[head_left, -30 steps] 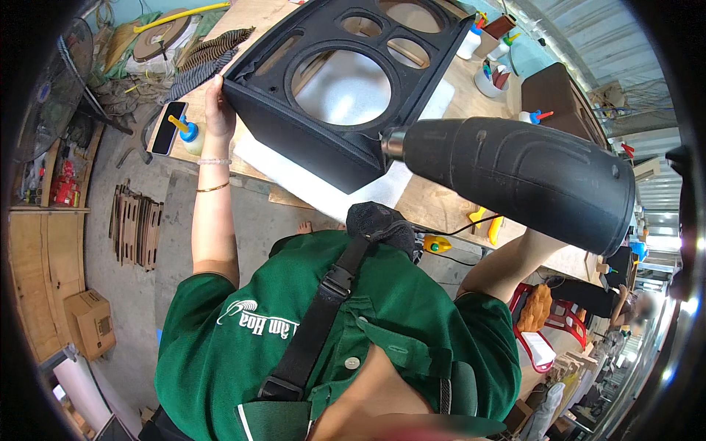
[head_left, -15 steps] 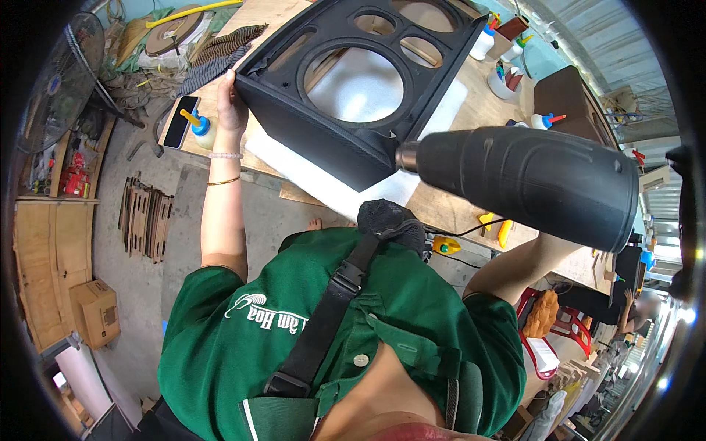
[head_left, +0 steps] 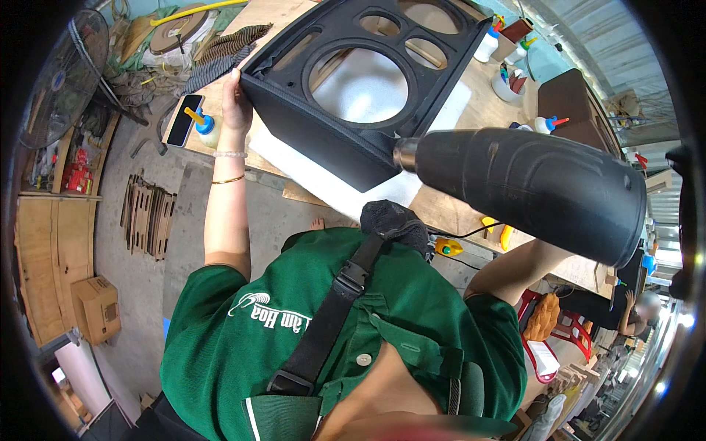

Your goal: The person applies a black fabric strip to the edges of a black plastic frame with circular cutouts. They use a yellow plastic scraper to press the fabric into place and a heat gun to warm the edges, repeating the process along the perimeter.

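A black speaker cabinet [head_left: 316, 136] with several round cutouts in its upward face lies tilted on the workbench, a white sheet [head_left: 294, 163] beneath it. My left hand [head_left: 235, 110] grips the cabinet's left edge, fingers along its side. A big black heat gun [head_left: 522, 184] reaches across from the right, its metal nozzle close to the cabinet's near right corner. The body of the gun hides my right hand; the right forearm [head_left: 515, 272] runs up behind it, holding it up. Black covering wraps the cabinet's sides, with a loose bit near the upper left corner.
Beside my left wrist are a phone [head_left: 185, 120] and a glue bottle [head_left: 207, 131]. More bottles [head_left: 487, 45], a white cup [head_left: 509, 84] and a brown box [head_left: 570, 103] stand on the bench's right. A cable hangs below the gun. Another person [head_left: 638, 316] is far right.
The heat gun's rear end has dipped slightly, while its nozzle stays at the same cabinet corner. My left hand keeps its hold. The whole view has shifted a little.
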`<state>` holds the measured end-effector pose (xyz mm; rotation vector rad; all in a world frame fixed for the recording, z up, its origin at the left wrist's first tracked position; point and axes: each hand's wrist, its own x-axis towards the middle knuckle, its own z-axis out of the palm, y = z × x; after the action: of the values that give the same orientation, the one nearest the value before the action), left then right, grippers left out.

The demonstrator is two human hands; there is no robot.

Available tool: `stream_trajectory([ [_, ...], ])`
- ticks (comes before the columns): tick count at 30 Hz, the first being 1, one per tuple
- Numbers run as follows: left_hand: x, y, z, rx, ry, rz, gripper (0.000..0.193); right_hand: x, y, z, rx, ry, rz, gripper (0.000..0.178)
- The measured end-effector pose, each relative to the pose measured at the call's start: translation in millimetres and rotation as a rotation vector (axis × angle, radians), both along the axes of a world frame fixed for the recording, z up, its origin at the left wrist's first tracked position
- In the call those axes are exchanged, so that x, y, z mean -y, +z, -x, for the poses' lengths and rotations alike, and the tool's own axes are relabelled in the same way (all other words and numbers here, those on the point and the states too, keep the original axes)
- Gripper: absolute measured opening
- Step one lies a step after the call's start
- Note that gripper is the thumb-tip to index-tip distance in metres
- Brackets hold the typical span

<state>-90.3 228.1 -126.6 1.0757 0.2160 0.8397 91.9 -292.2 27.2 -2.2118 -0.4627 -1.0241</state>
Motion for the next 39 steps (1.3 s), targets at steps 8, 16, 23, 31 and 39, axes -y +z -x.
stream_trajectory([
  [8,-12.6,-13.4,-2.4,-0.036,0.044,0.07,0.057,0.6,-5.3,2.4,-0.016,-0.004,-0.004,0.053],
  [16,-5.6,-4.4,-4.3,-0.004,0.069,0.071,0.054,1.9,-6.4,4.4,-0.04,-0.004,-0.02,0.054],
  [23,-13.2,-13.5,-3.6,-0.019,0.074,0.093,0.053,31.0,-45.9,-12.5,-0.286,0.001,-0.293,0.044],
  [31,-45.2,-33.2,1.5,-0.039,0.123,0.136,0.051,144.0,-201.8,-37.4,-1.075,0.62,-1.687,0.012],
  [39,-64.5,-38.2,11.3,-0.045,0.035,0.146,0.053,218.2,-286.9,-41.9,-1.105,0.411,-1.816,0.01],
])
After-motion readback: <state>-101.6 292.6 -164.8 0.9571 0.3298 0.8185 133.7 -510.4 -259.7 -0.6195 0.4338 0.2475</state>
